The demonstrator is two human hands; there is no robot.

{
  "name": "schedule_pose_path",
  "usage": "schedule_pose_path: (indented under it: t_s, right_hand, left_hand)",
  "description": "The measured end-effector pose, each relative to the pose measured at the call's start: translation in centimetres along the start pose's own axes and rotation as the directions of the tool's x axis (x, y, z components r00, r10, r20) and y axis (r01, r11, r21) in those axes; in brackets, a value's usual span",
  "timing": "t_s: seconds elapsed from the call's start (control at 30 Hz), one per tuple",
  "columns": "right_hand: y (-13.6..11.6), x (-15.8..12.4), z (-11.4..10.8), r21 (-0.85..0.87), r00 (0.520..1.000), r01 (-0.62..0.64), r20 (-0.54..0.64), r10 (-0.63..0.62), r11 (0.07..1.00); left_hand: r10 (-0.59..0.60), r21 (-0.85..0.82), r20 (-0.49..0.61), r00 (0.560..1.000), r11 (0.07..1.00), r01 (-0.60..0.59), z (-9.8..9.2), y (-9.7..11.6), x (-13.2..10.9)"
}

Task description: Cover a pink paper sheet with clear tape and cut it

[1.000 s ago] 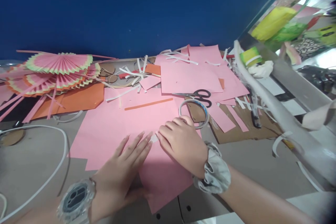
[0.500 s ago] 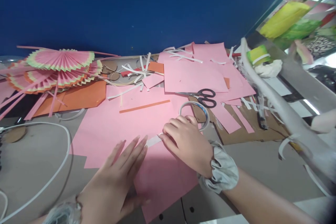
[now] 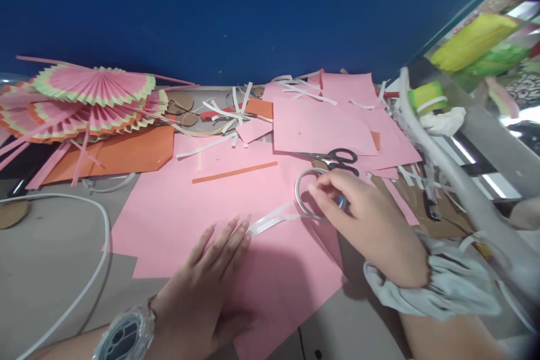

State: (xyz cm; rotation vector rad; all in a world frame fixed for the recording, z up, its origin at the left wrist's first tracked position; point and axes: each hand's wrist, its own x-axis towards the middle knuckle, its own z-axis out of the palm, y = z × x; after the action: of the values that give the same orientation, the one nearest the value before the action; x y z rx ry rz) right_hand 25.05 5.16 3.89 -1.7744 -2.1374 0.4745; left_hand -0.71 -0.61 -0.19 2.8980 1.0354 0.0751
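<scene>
Our left hand [image 3: 213,273] lies flat, our right hand [image 3: 373,222] curls at the tape roll [image 3: 297,192], grip unclear; tugging crookedly could wrinkle the white strip [image 3: 270,224].

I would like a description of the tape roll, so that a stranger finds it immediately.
On the grey table, find the large pink paper. Near its right side, just in front of the black-handled scissors, by the right hand, is the tape roll. Unlike the flat sheets, it is a pale open ring, with a whitish strip running to the left hand.
</scene>
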Motion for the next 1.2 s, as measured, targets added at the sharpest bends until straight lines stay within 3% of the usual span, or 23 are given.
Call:
schedule_pose_path:
  t_s: [0.17,0.3,0.57,0.73,1.2]
  right_hand:
    - [1.1,-0.3,0.0,-0.201,0.971,0.176,0.196,-0.136,0.964]
    - [1.1,-0.3,0.2,-0.274,0.959,0.209,0.247,-0.141,0.939]
    - [0.8,-0.2,-1.0,-0.262,0.951,0.288,0.195,-0.241,0.921]
    - [1.3,-0.2,-1.2,-0.318,0.965,0.262,0.119,-0.235,0.911]
    - [2.2,0.1,-1.0,-0.336,0.965,0.247,0.166,-0.201,0.909]
  left_hand:
    - [-0.015,0.027,-0.022,1.000,1.000,0.016,0.1,-0.2,-0.3]
    - [-0.013,0.023,-0.027,1.000,1.000,0.014,0.2,-0.1,-0.4]
    - [-0.007,0.028,-0.027,1.000,1.000,0.008,0.4,-0.2,-0.5]
    - [0.006,0.033,-0.010,1.000,0.999,-0.005,0.4,-0.2,-0.6]
    - [-0.015,-0.012,0.026,1.000,1.000,0.015,0.0,-0.3,-0.3]
